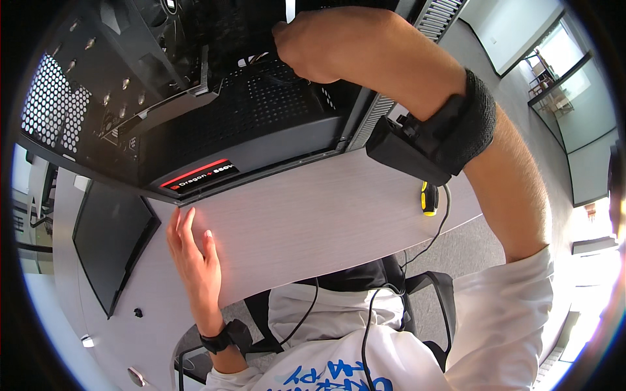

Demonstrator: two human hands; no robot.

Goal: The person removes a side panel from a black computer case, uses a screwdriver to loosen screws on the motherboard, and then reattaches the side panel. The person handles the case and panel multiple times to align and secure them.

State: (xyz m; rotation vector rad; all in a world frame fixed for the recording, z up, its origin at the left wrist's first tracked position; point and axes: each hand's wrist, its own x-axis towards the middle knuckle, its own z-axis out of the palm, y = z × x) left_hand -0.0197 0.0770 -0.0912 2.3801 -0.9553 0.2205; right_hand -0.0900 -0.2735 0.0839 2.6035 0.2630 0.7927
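— Black metal computer case (195,117), one of it, lies open on the pale wood-grain bench (313,221), with a single black power supply box (248,140) in its near end.

— And the hands?

— Right hand (319,49) is reaching inside, its grip clenched around something in the wiring; what exactly, I cannot tell. Left hand (195,260) lies flat on the bench just by the case's corner, grip released, fingers spread.

— Anything else?

— One yellow-and-black screwdriver handle (428,199) at the bench edge, one flat black side panel (111,241) to the left, two black wrist straps, one per arm.
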